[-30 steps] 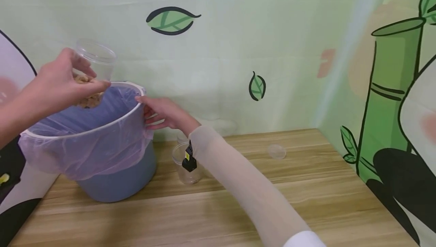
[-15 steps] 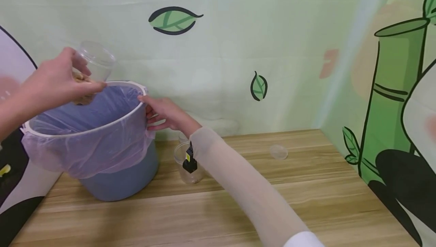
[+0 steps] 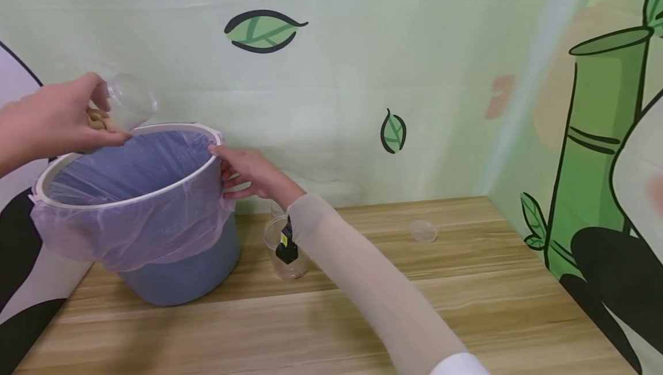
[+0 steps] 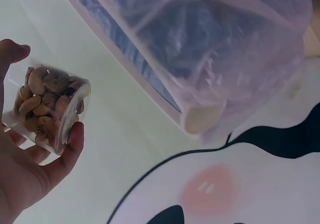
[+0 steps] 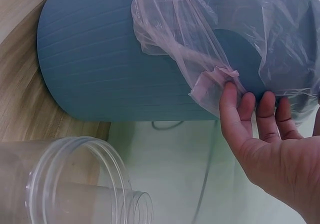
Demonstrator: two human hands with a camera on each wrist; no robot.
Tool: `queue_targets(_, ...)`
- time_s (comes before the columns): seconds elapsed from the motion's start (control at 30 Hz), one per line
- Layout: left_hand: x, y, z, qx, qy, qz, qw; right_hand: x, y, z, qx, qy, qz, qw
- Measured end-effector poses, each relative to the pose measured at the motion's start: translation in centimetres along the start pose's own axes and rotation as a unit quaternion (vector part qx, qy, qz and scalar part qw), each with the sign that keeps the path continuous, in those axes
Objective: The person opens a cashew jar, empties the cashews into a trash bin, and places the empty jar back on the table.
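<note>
My left hand (image 3: 57, 113) holds a clear plastic jar (image 3: 132, 99) of nuts over the left part of a lined trash can. Light brown nuts (image 4: 47, 96), cashew-shaped, crowd the jar in the left wrist view. The jar leans sideways to the right. A blue trash can (image 3: 178, 280) stands on the table with a pinkish translucent bag (image 3: 134, 237) folded over its white rim. My right hand (image 3: 254, 171) grips the can's right side, thumb at the rim. Its fingers (image 5: 230, 116) lie against the bag outside. The can's bottom is hidden from view.
Beside the can stands an open clear jar (image 3: 287, 266), partly behind my right wrist camera. Another clear container (image 5: 142, 209) is behind it. A clear round lid (image 3: 423, 230) lies farther right on the wooden table (image 3: 331, 329). A printed green wall cloth (image 3: 336, 76) hangs behind.
My left hand has moved left and slightly down, and the jar has tipped further to the right. My right hand keeps its place on the can.
</note>
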State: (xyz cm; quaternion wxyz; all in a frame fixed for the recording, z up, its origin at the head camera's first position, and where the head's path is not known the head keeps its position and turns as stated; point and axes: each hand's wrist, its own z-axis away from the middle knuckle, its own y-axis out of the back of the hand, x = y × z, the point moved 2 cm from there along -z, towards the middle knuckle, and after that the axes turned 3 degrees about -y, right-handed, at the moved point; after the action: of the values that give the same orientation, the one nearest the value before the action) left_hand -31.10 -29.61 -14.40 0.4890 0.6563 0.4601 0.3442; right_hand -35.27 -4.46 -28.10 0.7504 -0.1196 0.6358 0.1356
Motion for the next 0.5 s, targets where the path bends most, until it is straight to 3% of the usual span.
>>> queue_targets(0.23,-0.7,-0.2,-0.4,-0.029,-0.014,-0.031,0.9990,0.0,-0.1,0.1,-0.004,-0.001,-0.003,1.000)
queue_targets(0.5,-1.8,0.0,-2.4,-0.052,-0.073,-0.073,0.9933,0.1,0.2,0.1,-0.006,0.003,-0.002,1.000)
